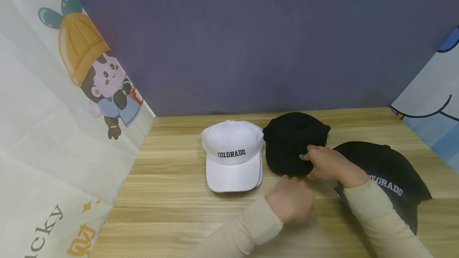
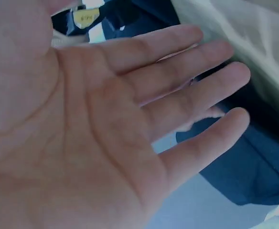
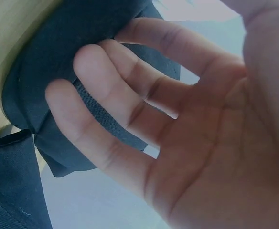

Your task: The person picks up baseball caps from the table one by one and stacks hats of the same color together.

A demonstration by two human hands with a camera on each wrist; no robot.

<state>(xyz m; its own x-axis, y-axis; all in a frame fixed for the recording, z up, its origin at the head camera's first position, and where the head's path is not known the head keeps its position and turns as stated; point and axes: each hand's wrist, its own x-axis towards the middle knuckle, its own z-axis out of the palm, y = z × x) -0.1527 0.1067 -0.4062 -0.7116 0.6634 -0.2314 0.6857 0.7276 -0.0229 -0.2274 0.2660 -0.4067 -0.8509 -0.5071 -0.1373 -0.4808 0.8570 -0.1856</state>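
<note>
My right hand (image 1: 328, 163) is at the right edge of a plain black baseball cap (image 1: 292, 136), pinching its brim, with one fingertip on top of the cloth. Bent fingers (image 3: 99, 93) lie against the dark cloth in the right wrist view. My left hand (image 1: 292, 198), blurred in the head view, is just in front of that cap's brim. Its fingers (image 2: 177, 69) are extended and the palm holds nothing. Left of the black cap sits a white baseball cap (image 1: 229, 138) lettered COLORADO, with a second white brim edge showing beneath.
Another black cap (image 1: 389, 170) lettered COLORADO lies on the right, partly hidden by my right forearm. The wood-grain tabletop (image 1: 168, 194) meets a dark purple-grey panel (image 1: 251, 43) behind. Printed cloth (image 1: 46, 138) with a cartoon figure covers the left side.
</note>
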